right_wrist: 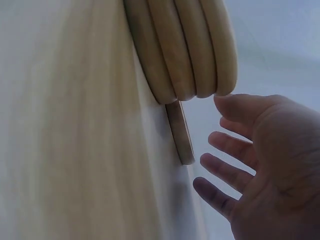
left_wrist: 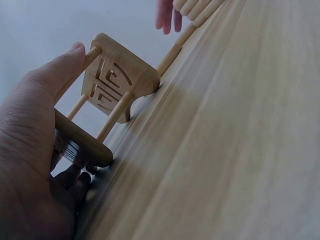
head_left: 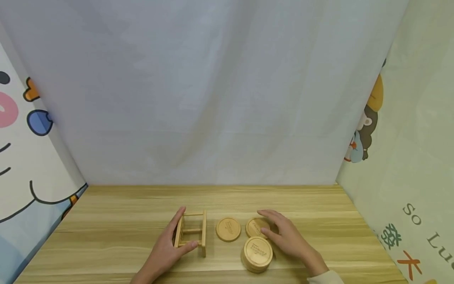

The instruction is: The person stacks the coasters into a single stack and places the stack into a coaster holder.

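Note:
My left hand grips a small wooden coaster rack, its thumb on one of the rods and the fingers around the left panel. Cut-out line patterns show in the rack's far panel in the left wrist view. Right of the rack lies a single round wooden coaster. Farther right, a second flat coaster sits just behind a stack of several coasters. My right hand is over that second coaster, fingers spread and loosely bent, holding nothing. Its thumb is close to the stack; contact is unclear.
Everything is on a wood-grain table. Behind it hangs a pale grey curtain. Printed cartoon sheets stand along the left and right sides.

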`<state>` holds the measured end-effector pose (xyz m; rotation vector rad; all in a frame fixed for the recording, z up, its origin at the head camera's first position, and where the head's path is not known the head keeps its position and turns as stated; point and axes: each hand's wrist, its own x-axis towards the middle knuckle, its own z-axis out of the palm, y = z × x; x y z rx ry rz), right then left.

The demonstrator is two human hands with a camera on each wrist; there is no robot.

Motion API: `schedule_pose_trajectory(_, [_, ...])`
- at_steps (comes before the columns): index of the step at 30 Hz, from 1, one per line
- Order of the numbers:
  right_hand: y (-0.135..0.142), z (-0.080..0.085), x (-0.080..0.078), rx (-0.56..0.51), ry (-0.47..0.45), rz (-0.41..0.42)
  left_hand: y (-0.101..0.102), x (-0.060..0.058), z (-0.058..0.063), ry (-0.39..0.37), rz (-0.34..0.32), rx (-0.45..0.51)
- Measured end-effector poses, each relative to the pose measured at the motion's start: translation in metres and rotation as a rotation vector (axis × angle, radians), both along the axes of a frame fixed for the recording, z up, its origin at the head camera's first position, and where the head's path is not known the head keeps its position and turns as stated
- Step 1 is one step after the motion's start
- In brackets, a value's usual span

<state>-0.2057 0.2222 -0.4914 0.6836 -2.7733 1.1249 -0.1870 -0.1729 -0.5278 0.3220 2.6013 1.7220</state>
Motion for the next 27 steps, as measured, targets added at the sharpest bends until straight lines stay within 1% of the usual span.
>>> schedule_pose_trajectory(10, [0.0003, -0.0041, -0.0065, 0.025, -0.012, 0.070, 0.0001, 0.0002, 0.0006, 0.003, 0.002, 0.019])
schedule_pose_trajectory(18, [0.0008, -0.0079, -0.0099, 0.080, 0.053, 0.117, 0.0023, -0.0002, -0.0015, -0.014, 0.005, 0.027])
schedule_pose_trajectory(23, [0.0012, -0.0062, -0.0102, 0.103, 0.058, 0.122, 0.0021, 0.0002, -0.0027, -0.023, 0.016, 0.022])
schedule_pose_trajectory(27, [0.0025, -0.0030, -0.0088, 0.108, 0.042, 0.095, 0.0028, 0.0008, -0.0021, -0.029, 0.021, 0.026])
